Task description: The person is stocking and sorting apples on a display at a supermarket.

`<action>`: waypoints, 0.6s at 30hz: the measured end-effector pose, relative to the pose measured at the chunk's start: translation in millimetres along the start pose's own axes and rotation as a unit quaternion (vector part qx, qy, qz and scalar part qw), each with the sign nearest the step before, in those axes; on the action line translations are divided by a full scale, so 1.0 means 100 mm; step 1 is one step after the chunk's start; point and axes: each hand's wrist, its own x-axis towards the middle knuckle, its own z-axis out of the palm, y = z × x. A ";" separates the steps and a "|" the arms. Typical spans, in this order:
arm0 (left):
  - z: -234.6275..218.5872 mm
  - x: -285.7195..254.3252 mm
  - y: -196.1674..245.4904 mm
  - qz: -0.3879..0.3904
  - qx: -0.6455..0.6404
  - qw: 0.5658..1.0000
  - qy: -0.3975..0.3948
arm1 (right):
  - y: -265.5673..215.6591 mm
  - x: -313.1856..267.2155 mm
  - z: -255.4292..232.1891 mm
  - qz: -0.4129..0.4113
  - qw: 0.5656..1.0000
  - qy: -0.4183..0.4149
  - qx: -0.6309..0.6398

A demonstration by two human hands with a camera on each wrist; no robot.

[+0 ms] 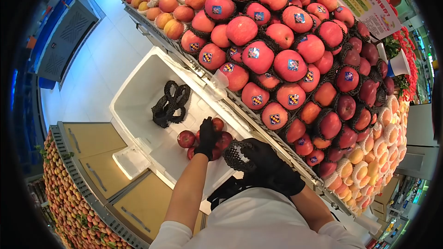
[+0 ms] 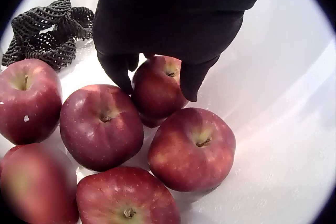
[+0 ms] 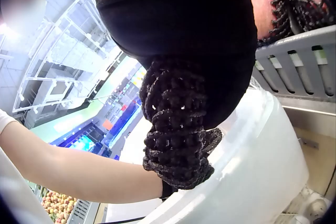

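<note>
My black-gloved left hand [image 1: 208,139] reaches down into a white foam box [image 1: 134,76]. In the left wrist view its thumb and fingers grip a dark red apple [image 2: 157,91] from both sides. Several more red apples lie around it on the box floor, among them one apple [image 2: 191,149] nearest the thumb. In front of my body, my gloved right hand [image 1: 270,162] holds a black foam net sleeve [image 3: 176,124], which hangs as a ribbed tube below the fingers. Other black net sleeves [image 1: 170,103] lie in a loose heap in the box.
A stand piled with large netted apples [image 1: 258,57] rises along the box's right side, behind a grey slatted edge [image 3: 294,58]. Peaches [image 1: 173,28] lie at its far end. To the left stand yellowish drawers [image 1: 99,138] beneath small fruits [image 1: 74,203].
</note>
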 end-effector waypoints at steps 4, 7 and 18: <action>-0.12 -0.04 0.01 0.005 0.035 0.999 0.022 | 0.09 0.08 0.01 -0.004 1.000 -0.007 0.019; -0.27 -0.04 0.00 -0.029 0.009 0.999 0.022 | 0.00 0.11 0.00 -0.005 1.000 -0.008 0.006; -1.18 -0.37 0.51 -0.091 -0.190 0.975 0.065 | -0.20 0.33 0.02 -0.088 0.995 -0.038 -0.014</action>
